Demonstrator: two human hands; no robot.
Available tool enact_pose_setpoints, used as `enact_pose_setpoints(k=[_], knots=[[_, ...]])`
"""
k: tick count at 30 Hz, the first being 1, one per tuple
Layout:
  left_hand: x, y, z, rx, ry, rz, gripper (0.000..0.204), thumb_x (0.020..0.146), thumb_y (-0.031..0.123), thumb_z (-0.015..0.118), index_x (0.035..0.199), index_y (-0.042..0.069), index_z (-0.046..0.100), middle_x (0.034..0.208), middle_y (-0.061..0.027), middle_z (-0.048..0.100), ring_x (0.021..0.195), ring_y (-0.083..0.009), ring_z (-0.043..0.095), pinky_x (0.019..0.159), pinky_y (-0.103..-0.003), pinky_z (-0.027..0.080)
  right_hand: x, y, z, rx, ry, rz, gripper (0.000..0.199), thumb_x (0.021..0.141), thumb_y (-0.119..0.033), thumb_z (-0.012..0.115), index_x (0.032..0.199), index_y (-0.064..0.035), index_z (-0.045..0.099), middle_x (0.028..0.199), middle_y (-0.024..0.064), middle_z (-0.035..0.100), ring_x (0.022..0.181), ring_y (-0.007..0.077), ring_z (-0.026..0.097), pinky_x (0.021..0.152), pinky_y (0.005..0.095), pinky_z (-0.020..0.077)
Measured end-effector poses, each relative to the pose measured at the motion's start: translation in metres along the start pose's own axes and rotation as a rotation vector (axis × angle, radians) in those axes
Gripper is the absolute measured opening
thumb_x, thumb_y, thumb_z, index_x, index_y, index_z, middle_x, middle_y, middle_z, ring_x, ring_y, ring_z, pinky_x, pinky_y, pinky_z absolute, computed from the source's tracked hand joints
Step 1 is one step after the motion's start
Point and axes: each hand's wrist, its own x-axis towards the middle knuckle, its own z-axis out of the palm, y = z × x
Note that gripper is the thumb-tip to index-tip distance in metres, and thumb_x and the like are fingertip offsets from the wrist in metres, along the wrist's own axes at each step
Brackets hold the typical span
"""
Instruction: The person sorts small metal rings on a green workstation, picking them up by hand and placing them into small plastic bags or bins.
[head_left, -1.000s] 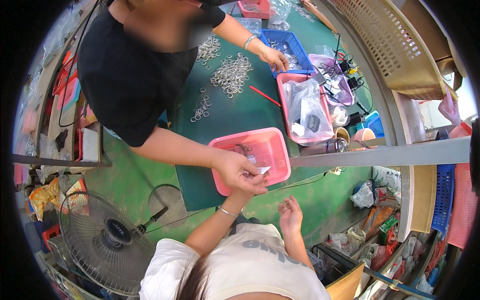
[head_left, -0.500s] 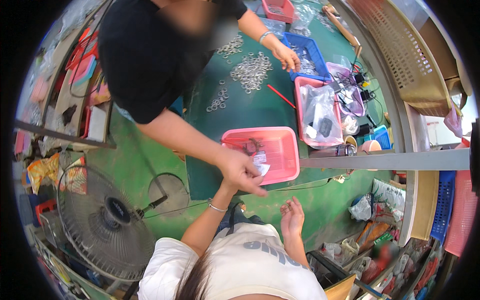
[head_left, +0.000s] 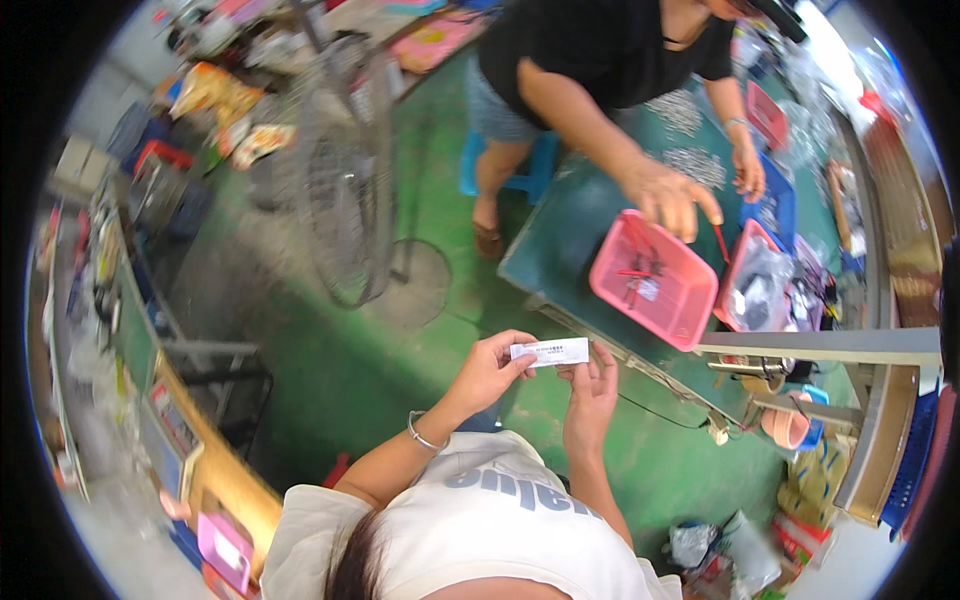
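Note:
A small white paper slip [head_left: 550,352] with dark print is held in front of my chest. My left hand [head_left: 488,378] pinches its left end between thumb and fingers. At the other end, the fingers of my right hand [head_left: 590,395] close around the slip's right edge. A bracelet circles my left wrist. Beyond my hands, on the green table [head_left: 545,265], stands a pink basket [head_left: 610,275] with red-handled tools and a small white label inside. Another person's hand [head_left: 670,200] reaches over its far rim.
A standing fan [head_left: 345,190] is to the left on the green floor. Heaps of metal rings [head_left: 695,165], a blue tray [head_left: 785,200] and a red-pink basket with plastic bags [head_left: 760,285] are across the table. A grey metal bar [head_left: 850,342] crosses at right.
The slip, earlier at the pink basket by my left hand, is now between both hands near my body. My view has turned left. The other person's hand has moved over the basket.

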Motion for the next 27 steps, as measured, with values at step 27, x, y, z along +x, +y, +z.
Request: enact_pose_setpoints(k=[27], knots=[[-0.245, 0.079, -0.544, -0.216, 0.865, 0.295, 0.013, 0.086, 0.005, 0.060, 0.096, -0.003, 0.059, 0.083, -0.0055, 0.063, 0.072, -0.0096, 0.061, 0.066, -0.020, 0.047, -0.125, 0.208, 0.584, -0.203, -0.946, 0.340, 0.051, 0.082, 0.001, 0.061, 0.130, -0.0011, 0.042, 0.089, 0.0041, 0.062, 0.082, 0.0097, 0.057, 0.075, 0.0219, 0.0435]])
